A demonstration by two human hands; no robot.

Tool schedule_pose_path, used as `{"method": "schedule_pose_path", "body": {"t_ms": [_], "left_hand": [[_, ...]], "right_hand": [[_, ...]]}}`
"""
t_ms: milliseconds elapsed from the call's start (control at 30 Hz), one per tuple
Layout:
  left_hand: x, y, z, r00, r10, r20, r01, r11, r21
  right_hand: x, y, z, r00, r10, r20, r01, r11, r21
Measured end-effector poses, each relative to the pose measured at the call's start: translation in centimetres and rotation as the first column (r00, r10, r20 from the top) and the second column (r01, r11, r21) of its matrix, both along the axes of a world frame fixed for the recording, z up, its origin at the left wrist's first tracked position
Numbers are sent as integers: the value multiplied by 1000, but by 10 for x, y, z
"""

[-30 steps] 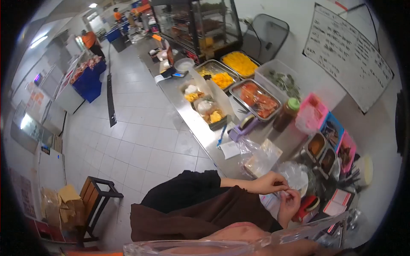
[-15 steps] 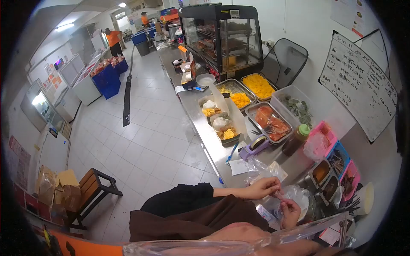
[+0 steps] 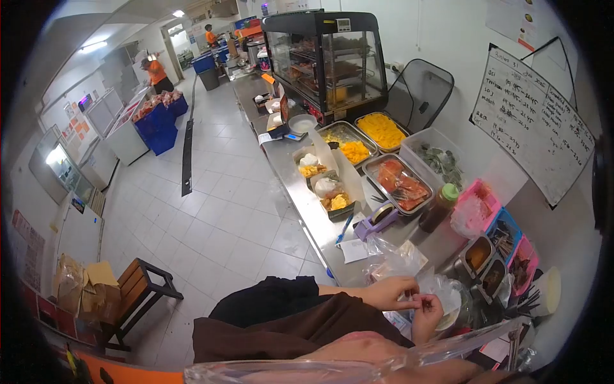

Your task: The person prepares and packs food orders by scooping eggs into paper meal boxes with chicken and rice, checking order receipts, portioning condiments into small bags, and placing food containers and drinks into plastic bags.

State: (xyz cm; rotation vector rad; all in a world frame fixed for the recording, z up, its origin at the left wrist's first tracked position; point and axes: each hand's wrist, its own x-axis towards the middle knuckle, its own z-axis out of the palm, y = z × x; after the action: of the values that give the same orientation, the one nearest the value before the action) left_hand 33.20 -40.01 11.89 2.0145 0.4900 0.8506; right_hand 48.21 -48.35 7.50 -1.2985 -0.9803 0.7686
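Note:
My left hand (image 3: 391, 294) is closed, thumb and fingers pinched together over the counter's near end. Right against it, my right hand (image 3: 427, 315) is closed in a pinch too, the fingertips of both meeting. Whatever small thing lies between them is too hidden to name. Crumpled clear plastic bags (image 3: 442, 289) lie just beyond the hands. Close by are a white slip of paper (image 3: 354, 251), a blue pen (image 3: 345, 227) and a purple tape dispenser (image 3: 374, 224).
Two open food boxes (image 3: 327, 185) with rice and yellow food stand on the steel counter (image 3: 281, 153). Behind are metal trays of yellow food (image 3: 381, 131) and red food (image 3: 396, 184), a sauce bottle (image 3: 441, 206) and a display warmer (image 3: 326, 64). A stool (image 3: 144, 288) stands left; a person (image 3: 157, 72) works far off.
My hands have drawn closer together, so their fingertips now meet; the left has lowered slightly. The view has shifted a little. The distant person in orange leans further forward.

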Motion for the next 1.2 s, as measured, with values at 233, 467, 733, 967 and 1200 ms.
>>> {"method": "schedule_pose_path", "body": {"t_ms": [233,467,733,967,1200], "left_hand": [[7,-5,-4,981,-115,-158,83,977,-197],[20,-4,-27,997,-64,-43,62,997,-47],[21,-1,-10,963,-200,-182,220,970,101],[47,0,7,919,82,-386,49,947,317],[95,-5,21,916,-93,-390,168,973,162]], "right_hand": [[6,-13,2,991,40,126,-22,989,-143],[-2,-13,26,859,-19,512,7,1000,24],[2,-23,28,771,142,621,-59,987,-152],[21,-29,34,682,-72,728,269,950,-159],[54,-40,47,631,-208,747,191,975,110]]}}
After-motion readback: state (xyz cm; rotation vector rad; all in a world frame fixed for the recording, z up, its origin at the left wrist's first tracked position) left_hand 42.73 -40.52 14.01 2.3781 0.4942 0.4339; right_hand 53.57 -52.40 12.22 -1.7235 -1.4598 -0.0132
